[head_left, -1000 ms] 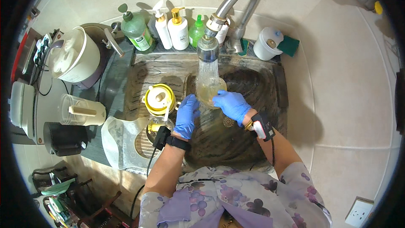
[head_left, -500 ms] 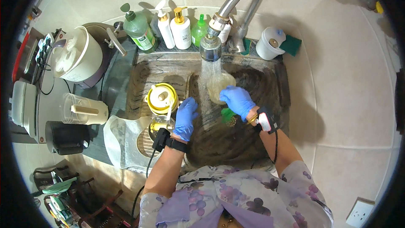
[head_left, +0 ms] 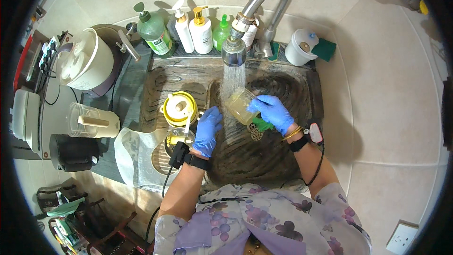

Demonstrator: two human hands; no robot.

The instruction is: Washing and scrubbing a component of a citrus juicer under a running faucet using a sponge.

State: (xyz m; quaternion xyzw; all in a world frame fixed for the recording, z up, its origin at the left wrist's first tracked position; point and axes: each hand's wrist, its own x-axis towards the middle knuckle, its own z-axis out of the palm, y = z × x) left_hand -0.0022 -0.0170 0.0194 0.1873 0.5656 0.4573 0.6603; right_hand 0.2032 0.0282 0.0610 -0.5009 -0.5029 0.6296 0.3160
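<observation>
Below the running tap, my right hand in a blue glove grips a clear, yellowish see-through container by its right side. The container is tilted, its upper left part in the spray. Just under it a bright green piece, whose kind I cannot make out, lies beside the drain strainer. My left hand, also gloved in blue, hangs over the divider with fingers loosely bent and apart, apparently holding nothing. To its left sit a yellow-rimmed lidded pot and a bowl with a yellow item.
Several pump bottles line the sink's back edge. A white tub and a dark green scouring pad stand at the back right. Left are a rice cooker, a clear jug, a black container and a translucent sheet.
My right hand has turned and drawn the container toward me, tilting it and baring the drain strainer. My left hand has barely moved.
</observation>
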